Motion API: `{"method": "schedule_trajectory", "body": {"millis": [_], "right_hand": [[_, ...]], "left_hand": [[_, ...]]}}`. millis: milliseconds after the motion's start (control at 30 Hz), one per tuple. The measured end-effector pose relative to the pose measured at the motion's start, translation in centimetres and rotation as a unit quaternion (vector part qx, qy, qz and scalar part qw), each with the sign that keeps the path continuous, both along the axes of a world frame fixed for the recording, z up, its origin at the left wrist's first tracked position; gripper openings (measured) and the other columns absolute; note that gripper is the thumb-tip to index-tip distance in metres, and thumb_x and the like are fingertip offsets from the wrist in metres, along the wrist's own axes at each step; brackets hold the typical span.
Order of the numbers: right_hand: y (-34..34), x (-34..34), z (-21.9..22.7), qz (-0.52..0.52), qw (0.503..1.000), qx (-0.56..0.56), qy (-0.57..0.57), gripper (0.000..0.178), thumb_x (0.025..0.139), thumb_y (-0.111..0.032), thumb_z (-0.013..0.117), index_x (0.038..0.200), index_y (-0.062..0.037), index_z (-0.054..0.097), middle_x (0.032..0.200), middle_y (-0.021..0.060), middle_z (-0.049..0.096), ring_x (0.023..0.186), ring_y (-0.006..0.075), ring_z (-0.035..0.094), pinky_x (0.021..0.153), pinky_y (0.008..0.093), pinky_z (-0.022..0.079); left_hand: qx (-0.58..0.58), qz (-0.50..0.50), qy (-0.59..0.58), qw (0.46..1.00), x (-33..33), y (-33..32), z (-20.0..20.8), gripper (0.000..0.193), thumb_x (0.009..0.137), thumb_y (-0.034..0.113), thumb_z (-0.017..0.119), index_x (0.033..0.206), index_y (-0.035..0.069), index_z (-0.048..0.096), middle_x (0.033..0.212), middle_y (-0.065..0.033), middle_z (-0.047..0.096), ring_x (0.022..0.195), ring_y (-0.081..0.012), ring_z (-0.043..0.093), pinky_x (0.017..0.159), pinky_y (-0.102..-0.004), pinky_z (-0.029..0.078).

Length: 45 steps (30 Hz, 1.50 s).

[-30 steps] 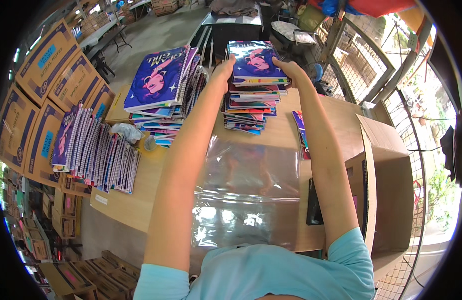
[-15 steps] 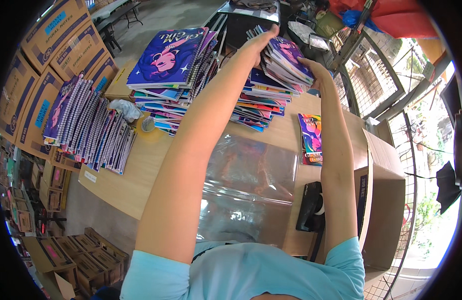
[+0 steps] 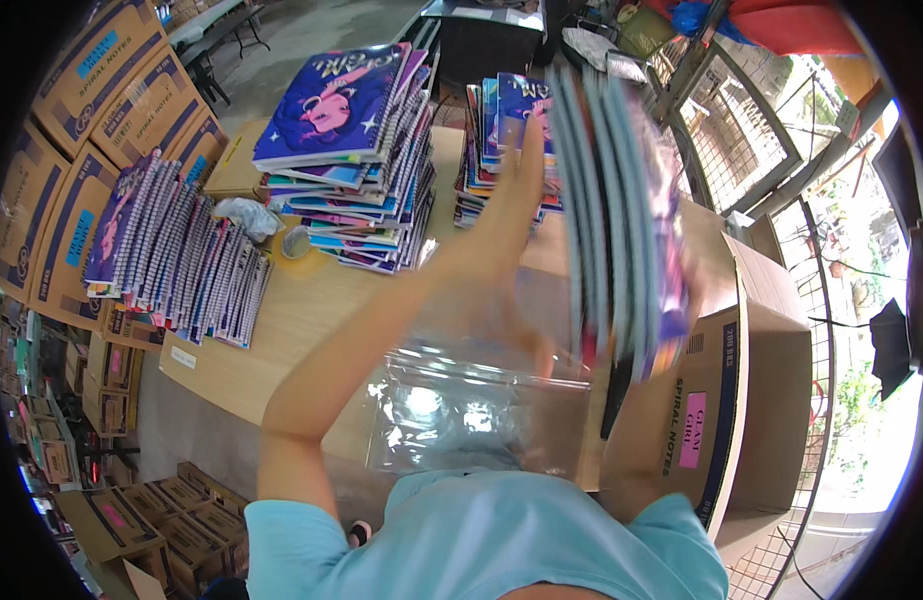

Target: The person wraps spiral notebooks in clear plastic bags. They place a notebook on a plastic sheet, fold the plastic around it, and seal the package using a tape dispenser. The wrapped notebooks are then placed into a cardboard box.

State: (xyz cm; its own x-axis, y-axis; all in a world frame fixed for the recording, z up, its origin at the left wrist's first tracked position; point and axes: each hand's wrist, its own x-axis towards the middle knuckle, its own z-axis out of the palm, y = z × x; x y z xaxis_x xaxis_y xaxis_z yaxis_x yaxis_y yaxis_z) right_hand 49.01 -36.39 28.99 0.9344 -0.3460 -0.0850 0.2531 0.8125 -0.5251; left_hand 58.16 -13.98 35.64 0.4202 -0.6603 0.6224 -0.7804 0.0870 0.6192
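Tilted up on its edge, a bundle of spiral notebooks [image 3: 617, 220] is blurred by motion above the right side of the table. My right hand [image 3: 694, 285] grips it from its right side, mostly hidden behind the covers. Beside the bundle's left face is my left hand [image 3: 517, 220], its fingers stretched and spread, smeared by motion; whether it touches the notebooks I cannot make out. Below both hands lies a clear plastic sheet or bag [image 3: 462, 420]. Beyond my left hand stands a lower stack of notebooks [image 3: 482, 170] with purple illustrated covers.
A tall notebook stack [image 3: 332, 110] stands left of centre, with a tape roll [image 3: 296, 243] near it. Further left, a row of notebooks [image 3: 182, 250] leans by stacked cartons [image 3: 102, 130]. An open carton [image 3: 722, 400] stands at the right, near a wire-mesh gate [image 3: 742, 130].
The bundle has come off the rear stack, nearer to me, and now stands more upright. My left hand has drawn back and spread its fingers; my right arm has bent inward.
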Motion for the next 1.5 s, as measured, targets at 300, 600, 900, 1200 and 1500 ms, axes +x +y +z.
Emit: {"method": "schedule_trajectory", "body": {"millis": [300, 600, 900, 1200, 1500], "right_hand": [[2.1, -11.5, -7.3, 0.326, 0.943, -0.028, -0.062, 0.077, 0.08, -0.031, 0.067, 0.142, -0.0016, 0.031, 0.119, 0.0165, 0.057, 0.113, 0.0277, 0.057, 0.1, 0.0404, 0.045], [6.4, -12.0, -17.3, 0.003, 0.911, -0.406, 0.08, 0.105, 0.057, -0.01, 0.09, 0.141, -0.0084, 0.027, 0.127, 0.0069, 0.049, 0.118, 0.0201, 0.048, 0.094, 0.0342, 0.048], [8.4, -10.9, -19.8, -0.035, 0.913, -0.405, -0.022, 0.112, 0.048, -0.026, 0.094, 0.14, -0.0082, 0.032, 0.119, 0.0046, 0.051, 0.11, 0.0191, 0.052, 0.091, 0.033, 0.046], [8.0, -10.8, -24.5, -0.062, 0.924, -0.368, 0.078, 0.101, 0.055, -0.005, 0.087, 0.138, -0.0087, 0.03, 0.115, 0.0059, 0.051, 0.101, 0.0197, 0.056, 0.071, 0.0289, 0.056], [9.4, -11.6, -26.0, -0.065, 0.932, -0.33, 0.135, 0.083, 0.068, 0.006, 0.071, 0.138, -0.0057, 0.028, 0.113, 0.0088, 0.054, 0.093, 0.0185, 0.06, 0.071, 0.03, 0.056]], "left_hand": [[0.046, 0.002, -0.017, 0.999, -9.3, 5.9, -8.6, 0.054, 0.071, 0.017, 0.078, 0.118, 0.009, 0.053, 0.103, -0.0055, 0.065, 0.098, -0.0186, 0.063, 0.098, -0.0375, 0.045], [-0.068, 0.15, 0.397, 0.903, -12.6, 4.2, -21.5, 0.095, 0.05, 0.021, 0.095, 0.126, 0.004, 0.041, 0.11, -0.0099, 0.061, 0.105, -0.0196, 0.059, 0.093, -0.0339, 0.048], [-0.113, 0.065, 0.367, 0.921, -10.7, 4.4, -27.5, 0.125, 0.043, 0.035, 0.095, 0.144, 0.009, 0.025, 0.142, -0.0111, 0.037, 0.126, -0.0232, 0.042, 0.102, -0.0375, 0.039], [-0.106, 0.153, 0.326, 0.927, -11.7, 3.9, -25.1, 0.092, 0.043, 0.0, 0.085, 0.125, 0.004, 0.042, 0.103, -0.0059, 0.06, 0.095, -0.0177, 0.058, 0.083, -0.0305, 0.048], [-0.046, 0.156, 0.376, 0.912, -10.9, 5.0, -28.8, 0.085, 0.041, 0.01, 0.093, 0.115, 0.001, 0.051, 0.095, -0.0042, 0.064, 0.086, -0.0141, 0.061, 0.078, -0.0291, 0.05]]}}
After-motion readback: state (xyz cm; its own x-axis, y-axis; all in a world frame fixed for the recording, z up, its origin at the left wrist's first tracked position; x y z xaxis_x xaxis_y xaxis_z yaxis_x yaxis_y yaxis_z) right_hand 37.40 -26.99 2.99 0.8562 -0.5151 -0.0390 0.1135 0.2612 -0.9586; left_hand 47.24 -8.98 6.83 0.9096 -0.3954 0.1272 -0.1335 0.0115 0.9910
